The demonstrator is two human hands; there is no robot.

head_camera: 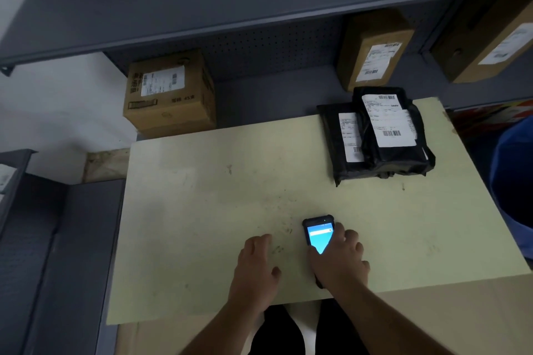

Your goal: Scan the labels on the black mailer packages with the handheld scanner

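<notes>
Now the right hand (339, 256) wraps its fingers around the scanner (317, 235) on the table (202, 210); left hand (255, 259) flat, fingers apart. Packages (380, 135) sit beyond the scanner: lift cleanly, aim at barcodes.

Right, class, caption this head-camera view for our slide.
Right hand grasps the handheld scanner on the table; two black mailer packages wait, stacked.

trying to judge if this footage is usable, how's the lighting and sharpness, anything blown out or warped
Head view: dim, flat indoor light with soft shadows; the scanner screen glows brightly, its text unreadable, under the right hand. Wide-angle warp bends the shelf edge and table. Labels on the black mailers show barcodes, but the fine print is too soft to read. The left hand looks reasonably sharp.
</notes>
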